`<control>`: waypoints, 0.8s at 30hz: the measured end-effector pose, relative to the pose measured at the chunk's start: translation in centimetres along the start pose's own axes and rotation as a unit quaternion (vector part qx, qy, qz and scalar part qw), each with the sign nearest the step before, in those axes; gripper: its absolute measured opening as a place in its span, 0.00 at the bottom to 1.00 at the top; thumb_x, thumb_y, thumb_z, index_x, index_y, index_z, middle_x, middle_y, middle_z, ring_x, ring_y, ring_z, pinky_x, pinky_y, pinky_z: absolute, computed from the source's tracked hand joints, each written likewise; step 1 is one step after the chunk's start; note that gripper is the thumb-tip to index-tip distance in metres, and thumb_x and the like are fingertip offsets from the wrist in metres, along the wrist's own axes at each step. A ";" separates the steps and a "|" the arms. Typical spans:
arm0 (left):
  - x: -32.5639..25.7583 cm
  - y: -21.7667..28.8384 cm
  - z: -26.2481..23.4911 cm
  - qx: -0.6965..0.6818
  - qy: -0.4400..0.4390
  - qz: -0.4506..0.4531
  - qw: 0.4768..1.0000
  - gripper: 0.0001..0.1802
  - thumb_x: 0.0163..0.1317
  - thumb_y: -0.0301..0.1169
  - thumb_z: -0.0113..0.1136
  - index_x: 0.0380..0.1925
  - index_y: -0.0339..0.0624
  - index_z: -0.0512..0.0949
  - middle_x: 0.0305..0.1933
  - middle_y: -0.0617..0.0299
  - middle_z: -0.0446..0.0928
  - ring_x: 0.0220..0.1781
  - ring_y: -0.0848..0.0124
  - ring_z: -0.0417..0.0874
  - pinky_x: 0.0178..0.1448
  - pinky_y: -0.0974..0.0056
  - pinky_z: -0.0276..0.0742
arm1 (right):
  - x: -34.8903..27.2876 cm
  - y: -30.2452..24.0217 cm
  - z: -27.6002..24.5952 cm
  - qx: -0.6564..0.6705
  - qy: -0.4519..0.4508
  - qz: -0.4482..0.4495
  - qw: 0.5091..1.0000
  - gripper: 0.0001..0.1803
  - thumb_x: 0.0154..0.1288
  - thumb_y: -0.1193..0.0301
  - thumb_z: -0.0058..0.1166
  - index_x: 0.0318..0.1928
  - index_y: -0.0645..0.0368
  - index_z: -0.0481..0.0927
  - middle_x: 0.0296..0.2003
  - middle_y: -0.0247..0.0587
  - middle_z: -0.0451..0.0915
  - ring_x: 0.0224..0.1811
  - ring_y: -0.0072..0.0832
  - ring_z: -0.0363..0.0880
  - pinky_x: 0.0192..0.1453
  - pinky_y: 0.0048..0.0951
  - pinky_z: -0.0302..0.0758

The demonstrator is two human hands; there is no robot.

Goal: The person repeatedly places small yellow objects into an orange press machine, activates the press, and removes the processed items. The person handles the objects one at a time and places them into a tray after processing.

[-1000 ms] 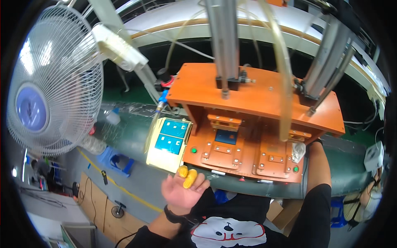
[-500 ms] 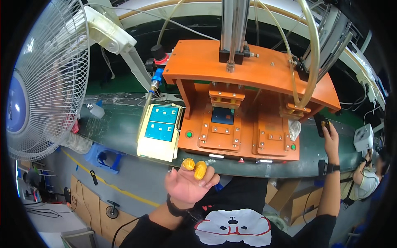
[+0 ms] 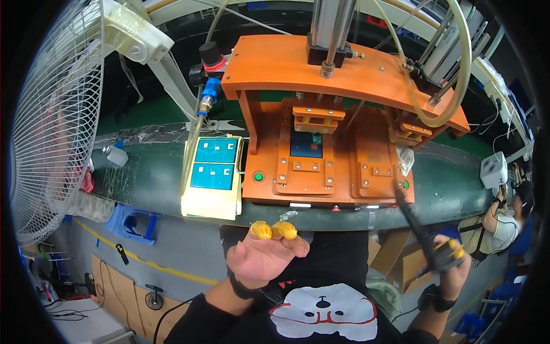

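Evidently the right hand (image 3: 456,272) grips a dark piece (image 3: 438,259) by its near end, out in front of the orange press (image 3: 349,60), perhaps for an easy hold; blur hides its shape. The left hand (image 3: 262,259) hangs palm up, empty, fingers loosely curled, yellow cots (image 3: 284,230) likely worn for grip. A blue panel (image 3: 302,148) lies in the press's left bay, presumably to sit squarely.

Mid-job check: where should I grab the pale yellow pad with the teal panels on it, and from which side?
Probably best by the bare near margin of the pale yellow pad, coming from the person's side with the left hand: the teal panels leave that strip uncovered, a clear hose runs along its left edge, and the orange press crowds its right.
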State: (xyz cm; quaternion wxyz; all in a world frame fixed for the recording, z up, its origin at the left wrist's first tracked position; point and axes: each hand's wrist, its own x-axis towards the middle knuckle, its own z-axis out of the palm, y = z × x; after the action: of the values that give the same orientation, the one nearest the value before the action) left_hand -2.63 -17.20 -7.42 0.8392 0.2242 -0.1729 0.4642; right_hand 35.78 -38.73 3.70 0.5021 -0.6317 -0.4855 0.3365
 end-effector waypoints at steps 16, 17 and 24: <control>-2.6 2.1 0.3 0.058 0.020 0.077 0.995 0.32 0.76 0.52 0.54 0.73 0.49 0.74 0.81 0.45 0.68 0.69 0.40 0.76 0.74 0.40 0.66 | 14.2 -3.8 18.7 -0.353 -0.196 -0.392 0.827 0.11 0.51 0.82 0.63 0.37 0.57 0.86 0.48 0.47 0.82 0.71 0.57 0.76 0.67 0.54 0.77; -2.9 2.2 0.0 0.086 0.028 0.083 0.993 0.32 0.76 0.53 0.54 0.73 0.50 0.74 0.81 0.45 0.68 0.70 0.41 0.76 0.74 0.41 0.67 | 15.3 -3.3 19.8 -0.356 -0.179 -0.405 0.823 0.09 0.52 0.81 0.64 0.35 0.57 0.84 0.43 0.45 0.80 0.71 0.56 0.76 0.65 0.53 0.77; -4.1 3.4 -1.6 0.139 0.076 0.108 0.982 0.31 0.76 0.50 0.55 0.72 0.46 0.75 0.77 0.43 0.73 0.67 0.44 0.79 0.72 0.40 0.69 | 19.9 -0.9 23.4 -0.400 -0.140 -0.403 0.811 0.10 0.60 0.76 0.63 0.44 0.59 0.83 0.46 0.51 0.80 0.68 0.56 0.77 0.68 0.51 0.76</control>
State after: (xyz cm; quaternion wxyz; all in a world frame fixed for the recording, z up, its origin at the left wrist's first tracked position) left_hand -7.46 -17.63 -10.05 0.7557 0.2830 -0.0659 0.5869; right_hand 20.15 -12.58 -0.52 0.2225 -0.4700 -0.8534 -0.0352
